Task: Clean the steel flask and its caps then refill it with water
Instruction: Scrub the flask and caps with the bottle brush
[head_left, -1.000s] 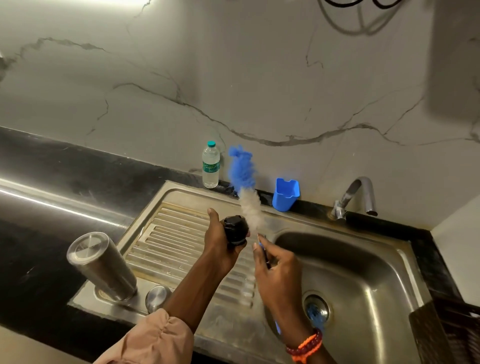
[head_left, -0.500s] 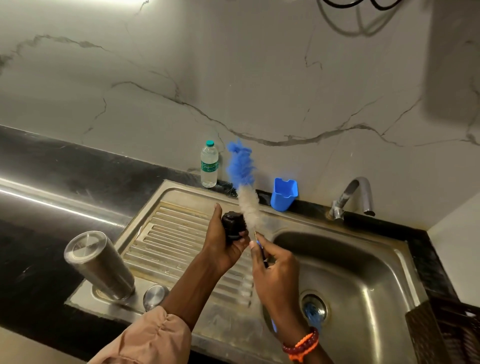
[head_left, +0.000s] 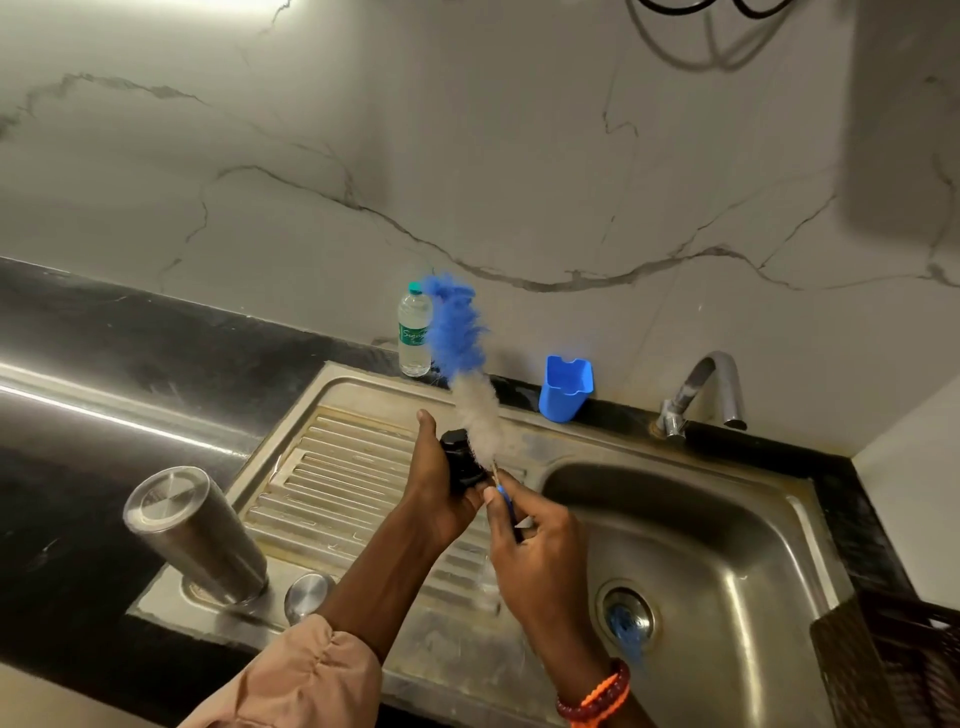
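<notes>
Flask (head_left: 195, 535) stands upside down on the drainboard at 9 o'clock. Left hand (head_left: 441, 488) grips the black cap (head_left: 460, 462); right hand (head_left: 530, 540) fingers pinch the brush (head_left: 470, 384). Cap scrubbing is likely underway; refilling remains.

We have a single view, worn on the head, looking forward and down from above the front edge of the steel sink unit (head_left: 363, 384). It faces the marble wall (head_left: 519, 156) behind the counter. It sits close: both forearms rise from the bottom edge, and the wide lens bends the black counter (head_left: 104, 332) at the left.
</notes>
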